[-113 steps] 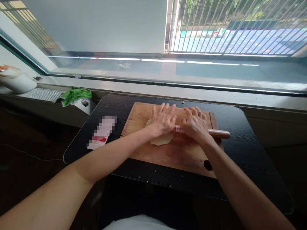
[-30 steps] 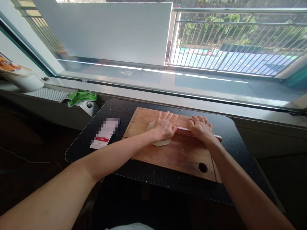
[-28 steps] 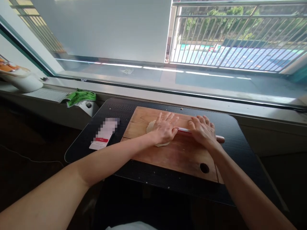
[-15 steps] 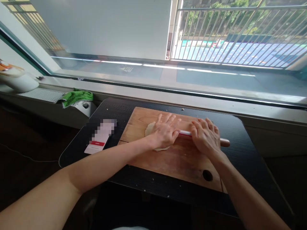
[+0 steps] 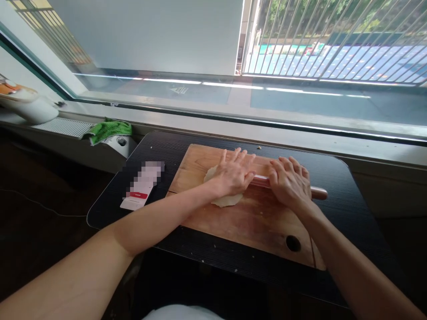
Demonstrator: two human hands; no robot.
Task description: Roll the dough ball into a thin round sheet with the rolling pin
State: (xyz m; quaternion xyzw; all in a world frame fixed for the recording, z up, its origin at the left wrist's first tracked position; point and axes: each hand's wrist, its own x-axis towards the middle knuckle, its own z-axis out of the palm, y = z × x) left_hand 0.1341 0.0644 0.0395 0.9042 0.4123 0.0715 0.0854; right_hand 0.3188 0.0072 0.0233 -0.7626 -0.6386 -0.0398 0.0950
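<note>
On a wooden board (image 5: 233, 224) lies a thin, pale round of dough (image 5: 227, 201). My left hand (image 5: 231, 175) covers its middle, fingers spread and stretched forward, palm over a smooth rolling pin (image 5: 319, 193). The pin's left part is hidden under this hand. My right hand (image 5: 291, 181) rests flat over the pin farther right, its fingers side by side and extended past it with a slight bend. Between the hands a short stretch of the pin shows, and its rounded right end sticks out beyond my right hand.
The board lies on a black table (image 5: 336, 213) below a window. A phone (image 5: 142, 189), partly blurred out, is on the table's left. Beyond it, a green cloth (image 5: 111, 130) drapes over a ledge by a white pot (image 5: 30, 106). Small crumbs dot the table edges.
Both hands have moved slightly forward, away from me, over the board with the rolling pin. More of the dough's near edge shows. The whole view has shifted a little.
</note>
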